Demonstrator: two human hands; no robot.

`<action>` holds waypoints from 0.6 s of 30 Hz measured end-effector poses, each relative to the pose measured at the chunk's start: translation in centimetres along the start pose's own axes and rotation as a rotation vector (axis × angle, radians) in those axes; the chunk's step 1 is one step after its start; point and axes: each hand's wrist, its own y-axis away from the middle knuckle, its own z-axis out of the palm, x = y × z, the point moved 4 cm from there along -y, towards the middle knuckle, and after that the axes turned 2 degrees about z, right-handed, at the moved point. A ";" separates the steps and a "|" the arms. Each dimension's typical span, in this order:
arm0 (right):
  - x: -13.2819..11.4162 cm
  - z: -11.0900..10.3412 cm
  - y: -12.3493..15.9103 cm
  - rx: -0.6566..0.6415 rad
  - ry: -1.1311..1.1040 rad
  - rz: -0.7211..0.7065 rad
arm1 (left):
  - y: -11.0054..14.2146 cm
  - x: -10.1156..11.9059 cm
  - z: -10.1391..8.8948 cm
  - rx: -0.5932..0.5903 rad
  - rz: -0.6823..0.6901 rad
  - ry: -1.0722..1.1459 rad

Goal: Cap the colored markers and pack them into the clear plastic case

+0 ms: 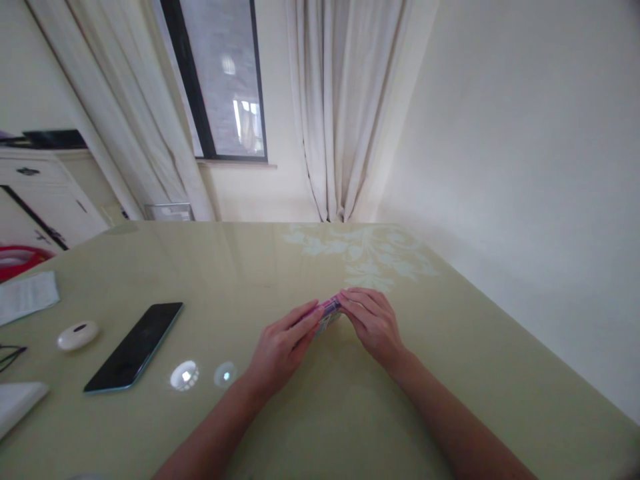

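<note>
While both hands, left [283, 347] and right [373, 323], pinch it closed-fingered, the pink packet [329, 310] lies crosswise.

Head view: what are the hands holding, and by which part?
A small pink object, too covered to identify. The left hand grips its near-left end, the right hand its far-right end, just above the table.

The two hands met near the middle of the surface [450, 347], the left hand [280, 347] and the right hand [375, 323] closed from either side on a small packet [330, 309] between them. Well to the left of the hands lay a phone [134, 347]. Farther left sat a small round case [77, 335], and behind that a folded paper [27, 297]. Behind the surface hung a curtain [345, 107], with a window [220, 80] to its left.
</note>
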 end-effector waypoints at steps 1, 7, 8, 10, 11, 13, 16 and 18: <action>0.0 0.0 0.0 -0.004 0.009 0.001 | 0.0 -0.1 0.0 0.000 -0.003 0.002; 0.1 0.7 0.4 -0.002 0.029 -0.075 | -0.1 -0.8 0.1 -0.005 -0.061 0.011; 0.1 0.8 0.5 0.006 0.036 -0.093 | -0.1 -0.8 0.1 -0.007 -0.067 0.018; 0.0 0.8 0.5 0.021 0.053 -0.113 | -0.1 -0.9 0.2 -0.007 -0.083 0.033; -0.1 0.9 0.5 0.030 0.059 -0.118 | -0.1 -0.9 0.3 -0.004 -0.091 0.043; -0.3 0.8 0.3 0.055 0.062 -0.125 | -0.1 -0.9 0.4 0.009 -0.104 0.070; -0.6 0.4 0.1 0.087 0.049 -0.132 | -0.1 -1.2 0.4 0.039 -0.196 0.139; -0.9 0.2 -0.1 0.091 0.059 -0.112 | 0.0 -1.6 0.5 0.053 -0.320 0.185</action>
